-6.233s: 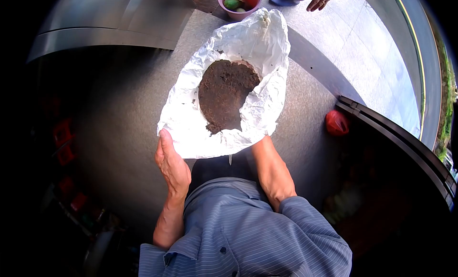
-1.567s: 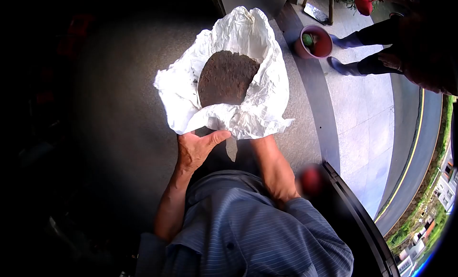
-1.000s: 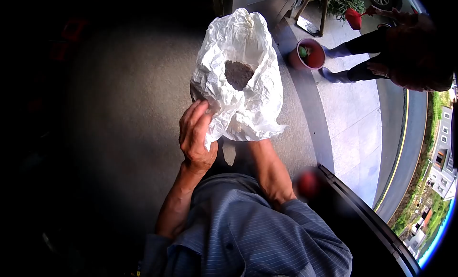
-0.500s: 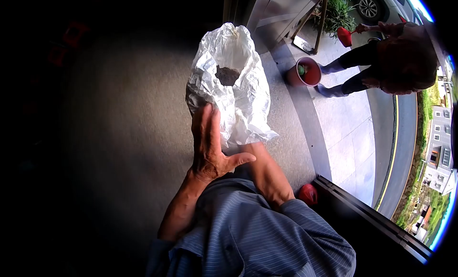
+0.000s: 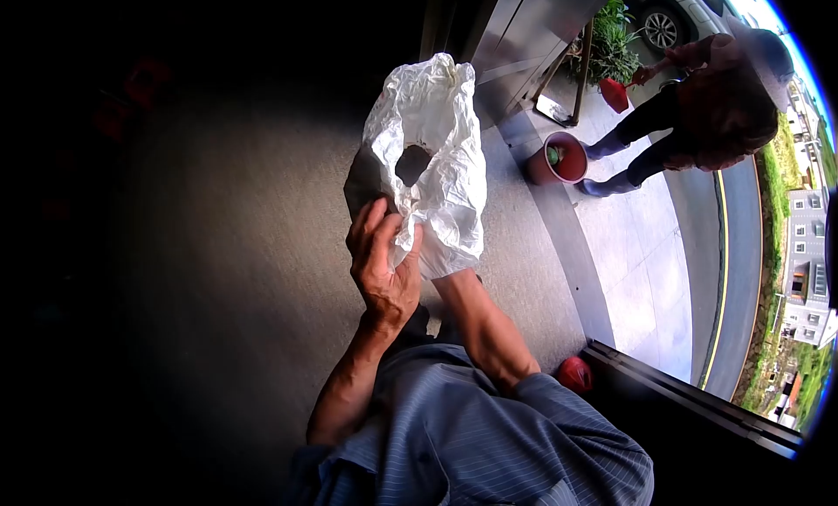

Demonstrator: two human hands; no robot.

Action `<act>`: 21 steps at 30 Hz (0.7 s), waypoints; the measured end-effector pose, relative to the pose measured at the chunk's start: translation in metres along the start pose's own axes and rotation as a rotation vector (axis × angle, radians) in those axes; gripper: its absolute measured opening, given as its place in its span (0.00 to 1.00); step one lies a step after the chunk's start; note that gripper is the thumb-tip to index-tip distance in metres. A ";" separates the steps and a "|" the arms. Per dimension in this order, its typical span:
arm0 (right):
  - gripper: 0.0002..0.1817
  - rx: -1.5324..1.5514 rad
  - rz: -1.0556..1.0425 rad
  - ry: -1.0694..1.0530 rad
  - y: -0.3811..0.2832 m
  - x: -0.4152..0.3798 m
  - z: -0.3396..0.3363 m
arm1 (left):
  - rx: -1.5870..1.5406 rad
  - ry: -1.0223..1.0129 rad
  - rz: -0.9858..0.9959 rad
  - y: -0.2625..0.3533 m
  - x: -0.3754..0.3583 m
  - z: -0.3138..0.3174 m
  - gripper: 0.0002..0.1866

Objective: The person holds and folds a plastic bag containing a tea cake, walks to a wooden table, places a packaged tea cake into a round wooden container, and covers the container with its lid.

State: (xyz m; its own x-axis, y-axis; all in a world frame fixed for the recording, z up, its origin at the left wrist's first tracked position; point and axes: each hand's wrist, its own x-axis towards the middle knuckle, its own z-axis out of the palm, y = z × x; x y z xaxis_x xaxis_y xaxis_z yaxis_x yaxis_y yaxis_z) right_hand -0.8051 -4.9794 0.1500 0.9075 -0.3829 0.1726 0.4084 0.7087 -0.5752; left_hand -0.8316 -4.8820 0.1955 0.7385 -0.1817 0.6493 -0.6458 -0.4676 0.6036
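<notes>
A crumpled white plastic bag (image 5: 454, 166) is held up in front of me with its mouth open toward me. A dark mass (image 5: 412, 166) shows inside it; I cannot make out what it is. My left hand (image 5: 384, 266) grips the bag's near left edge, with the thumb against the plastic and the fingers bent round the side. The right forearm reaches up to the bag's lower end. There my right hand is covered by the bag, and only the wrist (image 5: 458, 288) shows, so its fingers are hidden.
Another person (image 5: 720, 105) stands on the pavement holding a red scoop (image 5: 614, 95). A pink bucket (image 5: 534, 164) with something green and red inside stands by their boots. A dustpan (image 5: 555, 111) is near the metal door. A red object (image 5: 574, 375) lies by the threshold rail (image 5: 690, 393).
My left hand's spread thumb has closed onto the bag, and its fingers have bent round the edge. The bag's mouth has shifted shape slightly. The other person's scoop has moved lower and left.
</notes>
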 end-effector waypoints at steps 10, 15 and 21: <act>0.21 -0.662 -0.086 -0.022 -0.018 0.048 -0.007 | -0.179 -0.050 -0.024 0.020 0.042 -0.046 0.13; 0.26 0.415 0.433 -0.069 -0.077 0.063 0.015 | -0.353 -0.008 -0.097 0.033 0.060 -0.053 0.15; 0.25 0.088 0.559 -0.454 -0.101 0.080 0.039 | -0.249 -0.109 -0.238 0.049 0.073 -0.079 0.18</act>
State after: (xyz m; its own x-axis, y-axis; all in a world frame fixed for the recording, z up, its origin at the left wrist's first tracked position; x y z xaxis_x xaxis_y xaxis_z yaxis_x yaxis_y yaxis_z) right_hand -0.7699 -5.0590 0.2530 0.9265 0.3205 0.1973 -0.1392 0.7788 -0.6117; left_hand -0.8247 -4.8502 0.3092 0.8813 -0.1905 0.4324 -0.4712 -0.2852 0.8347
